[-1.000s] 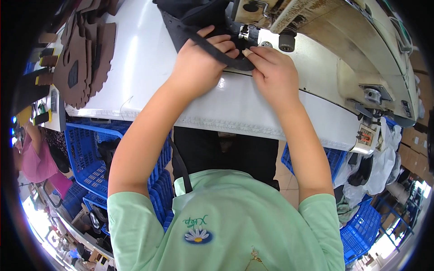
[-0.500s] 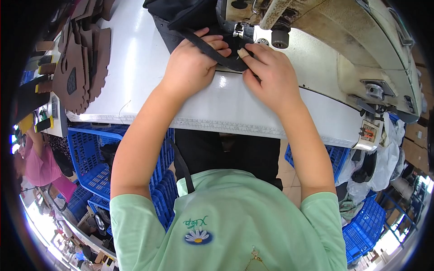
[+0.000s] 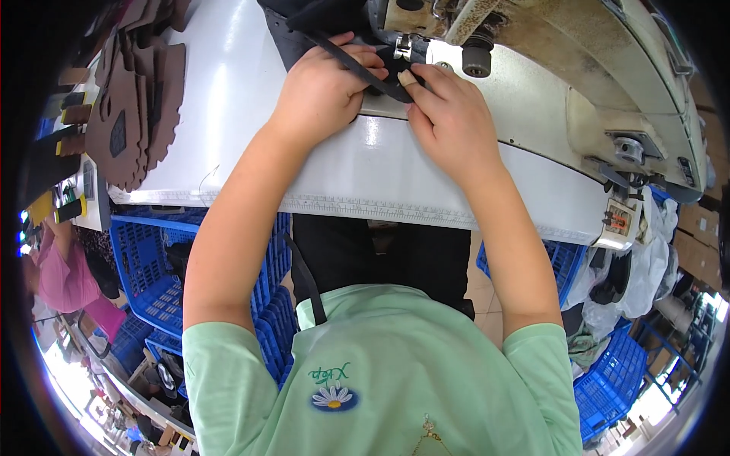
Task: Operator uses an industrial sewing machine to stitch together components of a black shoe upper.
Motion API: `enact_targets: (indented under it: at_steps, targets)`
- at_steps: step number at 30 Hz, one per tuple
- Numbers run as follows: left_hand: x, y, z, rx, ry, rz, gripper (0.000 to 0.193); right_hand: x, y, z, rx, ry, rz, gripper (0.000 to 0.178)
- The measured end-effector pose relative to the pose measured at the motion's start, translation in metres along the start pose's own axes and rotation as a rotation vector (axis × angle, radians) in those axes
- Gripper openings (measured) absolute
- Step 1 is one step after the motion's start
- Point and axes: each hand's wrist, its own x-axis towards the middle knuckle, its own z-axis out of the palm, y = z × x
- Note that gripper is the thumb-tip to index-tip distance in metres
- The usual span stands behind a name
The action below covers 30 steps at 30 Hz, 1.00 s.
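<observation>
— What is the surface looking like?

— A white worktable is stretching across the top of the view, its near edge carrying a printed ruler strip. A cream sewing machine is sitting on its right half, worn and stained. On the far left of the table a stack of brown cut pieces is lying fanned out.

— And the hands?

— Both are working right at the machine's needle area. The left hand is lying curled over a black fabric piece, fingers closed down on a black strap that is running diagonally across it. The right hand is pressing the same strap flat with its fingertips just beside the presser foot — pinning it rather than wrapping around it. The black piece is lying on the tabletop, reaching up out of view at the top.

— And the room around?

— Blue plastic crates are standing under the table on the left, more of them at lower right. White bags and cloth are hanging off the right end — beyond them, a bright floor.
</observation>
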Motion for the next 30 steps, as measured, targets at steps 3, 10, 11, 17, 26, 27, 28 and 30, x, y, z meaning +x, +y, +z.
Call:
enact_targets:
  at_steps: [3, 10, 11, 17, 26, 27, 28, 30]
  targets:
    - [0.002, -0.003, 0.001, -0.001, 0.005, -0.003, 0.035, 0.002, 0.001, 0.003, 0.018, 0.002, 0.022, 0.031]
    - [0.005, 0.001, -0.006, 0.059, -0.066, 0.008, 0.035, 0.004, 0.001, 0.004, 0.061, 0.060, 0.028, 0.031]
    - [0.004, 0.007, -0.009, 0.057, -0.070, 0.015, 0.035, 0.005, 0.002, 0.003, 0.093, 0.066, 0.042, 0.031]
    - [-0.026, 0.051, -0.042, 0.023, -0.045, -0.046, 0.022, 0.000, 0.003, 0.001, 0.122, 0.076, 0.057, 0.032]
    - [0.033, 0.018, -0.048, 0.148, -0.246, 0.006, 0.027, -0.001, 0.000, -0.001, 0.096, 0.041, 0.071, 0.029]
    - [0.033, 0.012, -0.046, 0.117, -0.357, 0.044, 0.033, -0.001, 0.000, -0.001, 0.092, 0.028, 0.069, 0.029]
    - [0.034, 0.010, -0.046, 0.115, -0.361, 0.052, 0.033, -0.001, -0.001, -0.003, 0.090, 0.032, 0.076, 0.029]
    - [0.037, 0.007, -0.049, 0.053, -0.459, 0.036, 0.043, 0.000, -0.004, -0.007, 0.052, -0.029, 0.080, 0.029]
